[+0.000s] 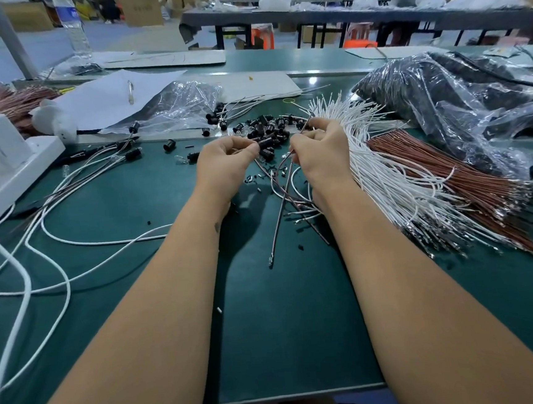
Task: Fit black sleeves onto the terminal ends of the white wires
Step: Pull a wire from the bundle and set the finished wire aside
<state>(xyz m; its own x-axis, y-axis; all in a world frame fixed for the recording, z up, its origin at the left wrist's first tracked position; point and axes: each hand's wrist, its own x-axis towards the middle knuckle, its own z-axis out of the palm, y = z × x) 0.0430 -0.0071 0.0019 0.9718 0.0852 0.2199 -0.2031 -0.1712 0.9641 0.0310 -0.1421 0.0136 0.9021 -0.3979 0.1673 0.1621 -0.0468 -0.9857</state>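
Note:
My left hand (226, 160) pinches a black sleeve (264, 143) between thumb and fingers, just in front of a loose pile of black sleeves (271, 127) on the green mat. My right hand (317, 147) is curled round thin wires (285, 187), one white and one brown, whose tails hang down toward me. The two hands are close together, a few centimetres apart. A large fanned bundle of white wires (385, 172) lies directly right of my right hand.
A bundle of brown wires (443, 173) lies beside the white ones, with plastic bags of black parts (443, 96) behind. Finished wires with sleeves (94, 165) trail left. A white box (0, 157) stands at the left, with paper and a clear bag (179, 103) behind the pile.

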